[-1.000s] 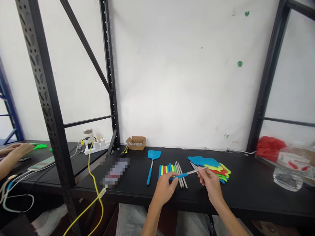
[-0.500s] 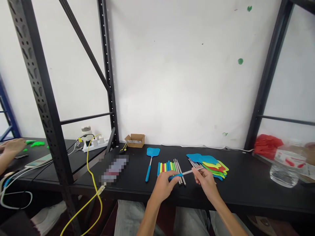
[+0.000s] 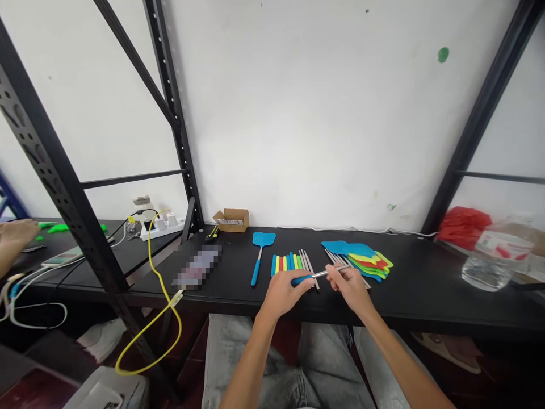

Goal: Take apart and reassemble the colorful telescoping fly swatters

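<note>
My left hand (image 3: 283,292) is closed around a blue handle (image 3: 301,279). A silver metal rod (image 3: 321,274) sticks out of that handle toward the right, and my right hand (image 3: 349,287) pinches it between thumb and fingers. Beyond my left hand lies a row of handles (image 3: 286,263) in blue, yellow, red and green, with several loose metal rods (image 3: 307,262) beside them. Past my right hand is a pile of flat swatter heads (image 3: 361,254) in blue, yellow, green and red, with more rods partly under it. A blue fly swatter (image 3: 258,258) lies whole at the left.
A pixelated phone-like object (image 3: 198,267) with a yellow cable (image 3: 159,272) lies to the left. Behind it are a small cardboard box (image 3: 232,221) and a power strip (image 3: 164,228). A clear bottle (image 3: 489,264) and a red bag (image 3: 463,225) stand right. Another person's hand (image 3: 17,236) is far left.
The view has tilted downward, showing more of my lap. My right hand has come a little closer to my left along the rod. Both hands keep their hold.
</note>
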{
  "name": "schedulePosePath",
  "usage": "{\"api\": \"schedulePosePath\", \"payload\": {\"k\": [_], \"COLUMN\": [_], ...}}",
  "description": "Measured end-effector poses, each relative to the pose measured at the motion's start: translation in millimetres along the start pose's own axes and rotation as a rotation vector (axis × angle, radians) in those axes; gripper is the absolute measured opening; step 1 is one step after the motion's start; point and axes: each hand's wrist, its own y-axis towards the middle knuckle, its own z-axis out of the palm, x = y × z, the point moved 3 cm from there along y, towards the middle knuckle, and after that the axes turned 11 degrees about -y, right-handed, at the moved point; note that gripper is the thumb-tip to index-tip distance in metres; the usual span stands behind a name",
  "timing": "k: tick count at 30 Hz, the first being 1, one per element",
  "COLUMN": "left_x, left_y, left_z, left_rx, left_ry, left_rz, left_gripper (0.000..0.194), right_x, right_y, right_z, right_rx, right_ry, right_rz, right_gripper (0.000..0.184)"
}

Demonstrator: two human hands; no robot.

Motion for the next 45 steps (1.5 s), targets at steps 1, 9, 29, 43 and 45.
{"api": "schedulePosePath", "payload": {"k": [1,9,29,43,45], "left_x": [0.9,3.0,12.7,13.1,13.7], "left_y": [0.0,-0.2,-0.7,-0.2,0.4], "left_z": [-0.3,-0.7,-8.8,-8.2,-7.7], "left_rx": [-0.003,-0.042,-0.259,-0.244,-0.245], "left_ry": [-0.004,0.017,-0.012,-0.017,-0.028], "left_rz": [-0.002,-0.011,-0.071,-0.059,-0.069], "left_gripper": [0.045,0.043,0.04,0.038,0.038], "right_x": [1.1,2.6,-31.5,-25.0,-23.4], "right_y": [-0.5,-2.4,104.7,109.0,109.0], "right_z": [0.1,6.0,-40.0,-28.0,-23.8], "right_rx": [0.016,0.065,0.335,0.328,0.325], "right_ry": [-0.009,0.02,-1.413,-1.414,-1.412], "right_rz": [-0.012,-0.014,0.114,0.099,0.082], "right_gripper": [0.048,0.048,0.034,0.04,0.033]}}
